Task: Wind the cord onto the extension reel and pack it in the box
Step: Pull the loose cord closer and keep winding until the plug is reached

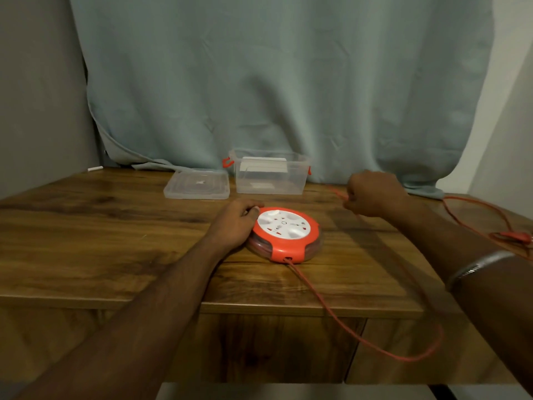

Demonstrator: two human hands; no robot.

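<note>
A round orange extension reel [285,236] with a white socket face lies flat on the wooden table [101,226]. My left hand [235,222] rests against its left rim and holds it. An orange cord [346,321] leaves the reel's front slot, drops over the table's front edge in a loop and runs up to the right. My right hand [370,194], behind and right of the reel, is closed on a stretch of that cord. The cord's plug end [516,236] lies at the table's right edge. A clear plastic box [271,176] with orange latches stands open at the back.
The box's clear lid [197,184] lies flat to the left of the box. A grey-green curtain [274,82] hangs behind the table. A small white object [95,168] sits at the back left corner. A metal bangle [476,267] is on my right wrist.
</note>
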